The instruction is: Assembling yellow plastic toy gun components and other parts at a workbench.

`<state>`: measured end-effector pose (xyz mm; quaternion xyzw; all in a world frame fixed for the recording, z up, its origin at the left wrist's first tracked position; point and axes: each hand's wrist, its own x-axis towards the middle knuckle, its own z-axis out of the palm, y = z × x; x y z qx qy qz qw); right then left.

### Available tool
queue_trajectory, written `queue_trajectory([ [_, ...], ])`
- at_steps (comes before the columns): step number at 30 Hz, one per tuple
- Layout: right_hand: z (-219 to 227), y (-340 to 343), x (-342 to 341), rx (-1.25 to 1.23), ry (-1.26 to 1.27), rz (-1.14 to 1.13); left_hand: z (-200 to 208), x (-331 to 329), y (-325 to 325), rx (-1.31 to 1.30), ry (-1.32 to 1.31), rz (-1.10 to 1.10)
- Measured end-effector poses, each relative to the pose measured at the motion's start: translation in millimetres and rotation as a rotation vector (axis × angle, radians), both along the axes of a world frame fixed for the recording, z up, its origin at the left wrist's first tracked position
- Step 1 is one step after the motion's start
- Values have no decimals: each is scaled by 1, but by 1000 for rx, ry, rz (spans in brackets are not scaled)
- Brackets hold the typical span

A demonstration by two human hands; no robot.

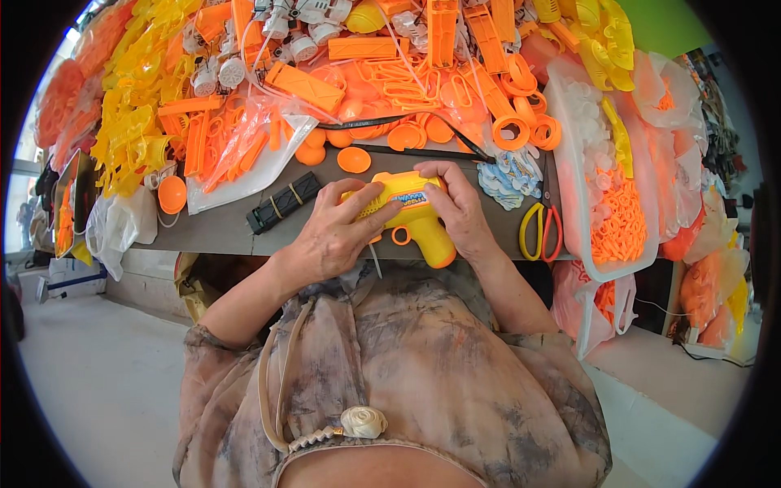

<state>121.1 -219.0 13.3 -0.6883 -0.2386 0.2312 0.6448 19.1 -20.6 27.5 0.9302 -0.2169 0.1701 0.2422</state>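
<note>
A yellow toy gun with an orange trigger lies between both hands near the front edge of the bench, its grip pointing toward me. My left hand is closed over its left end, fingers along the top and side. On the right, my right hand grips the rear end, thumb at the edge of a blue printed sticker on its side. The sticker is partly covered by fingers. Left of the gun lies a black bundle held by a light band.
Orange parts and yellow shells pile up across the back. Scissors and a stack of blue-white stickers lie right. A clear tub of small orange pieces stands at the right edge. A black cord crosses the bench.
</note>
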Motion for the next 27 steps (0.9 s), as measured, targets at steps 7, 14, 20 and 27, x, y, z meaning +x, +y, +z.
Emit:
queue_trajectory([
  [7, 3, 0, -6, -6, -59, -21, 2, -2, -1, -19, 1, 27],
  [14, 5, -8, -1, 157, 67, -65, 7, 1, 10, -213, 126, 53],
  [20, 7, -15, 5, 93, 285, 145, -22, -6, 10, -251, -144, -5],
  [27, 30, -12, -21, -125, -329, 109, 13, -28, 5, -377, 190, 53],
])
